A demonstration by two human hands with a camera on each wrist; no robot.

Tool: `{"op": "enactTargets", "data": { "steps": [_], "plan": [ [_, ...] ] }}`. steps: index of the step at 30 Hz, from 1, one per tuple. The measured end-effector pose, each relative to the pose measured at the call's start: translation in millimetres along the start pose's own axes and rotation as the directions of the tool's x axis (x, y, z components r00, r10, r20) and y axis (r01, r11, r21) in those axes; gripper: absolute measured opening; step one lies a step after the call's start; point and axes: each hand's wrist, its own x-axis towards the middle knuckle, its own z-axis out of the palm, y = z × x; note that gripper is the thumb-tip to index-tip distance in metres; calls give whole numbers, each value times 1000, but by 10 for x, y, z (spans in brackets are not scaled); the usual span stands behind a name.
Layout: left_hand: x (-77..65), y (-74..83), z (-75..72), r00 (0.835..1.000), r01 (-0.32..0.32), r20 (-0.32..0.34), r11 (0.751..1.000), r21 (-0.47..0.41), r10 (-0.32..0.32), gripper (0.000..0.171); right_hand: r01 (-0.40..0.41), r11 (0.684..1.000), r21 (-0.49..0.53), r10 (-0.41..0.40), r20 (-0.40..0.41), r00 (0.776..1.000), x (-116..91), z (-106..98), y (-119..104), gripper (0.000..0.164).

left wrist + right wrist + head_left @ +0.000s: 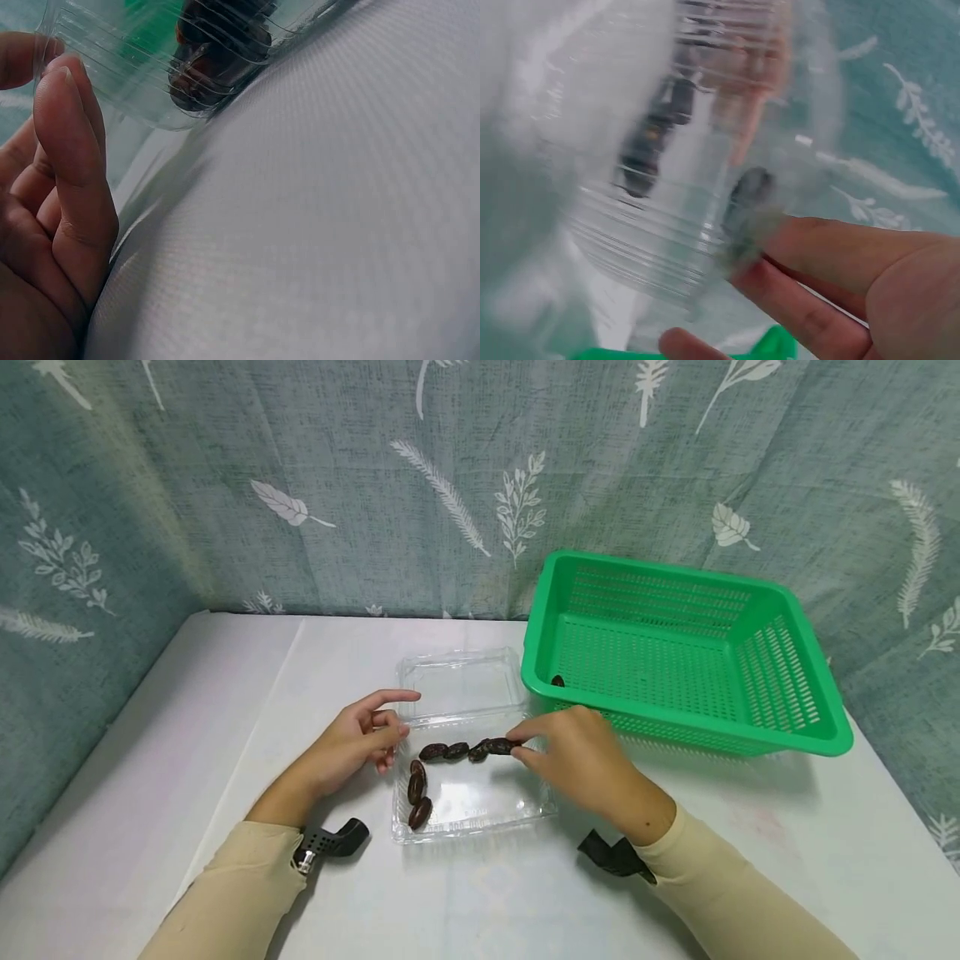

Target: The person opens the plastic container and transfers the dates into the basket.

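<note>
A clear plastic clamshell box (pixel 480 802) lies on the table with its lid (pixel 461 685) folded back. Dark brown dates line its left side, such as one date (pixel 420 812), and its back edge, such as another date (pixel 433 752). My right hand (pixel 581 760) pinches a date (pixel 501 746) between thumb and fingertips at the back of the box; the right wrist view is blurred there. Beside the box's back left corner is my left hand (pixel 348 743), index finger extended over the lid's edge and thumb at the rim. Dates (pixel 217 60) show through the ribbed wall in the left wrist view.
A green perforated basket (pixel 686 727) stands at the back right, close to the box, with one date (pixel 557 681) visible inside. Behind the white-covered table (pixel 480 902) hangs a leaf-patterned curtain (pixel 337 485). Black wrist mounts (pixel 333 842) protrude from both sleeves.
</note>
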Motion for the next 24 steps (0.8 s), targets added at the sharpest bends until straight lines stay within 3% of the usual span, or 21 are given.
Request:
{"op": "enactTargets", "data": {
  "steps": [9, 16, 20, 24],
  "plan": [
    [10, -19, -21, 1000, -9, 6, 1000, 6, 9, 51, -15, 1000, 0, 15, -24, 1000, -61, -219, -51, 15],
    [29, 0, -3, 1000, -9, 1, 1000, -1, 9, 51, 80, 984, 159, -51, -181, 982, -44, -379, 57, 21],
    [47, -12, 6, 1000, 5, 8, 1000, -9, -5, 52, 83, 978, 189, -32, -259, 965, -22, -460, 164, 22],
    [27, -10, 1, 1000, 22, -3, 1000, -5, -22, 51, 27, 971, 236, 40, -276, 960, 27, -543, 287, 20]
  ]
}}
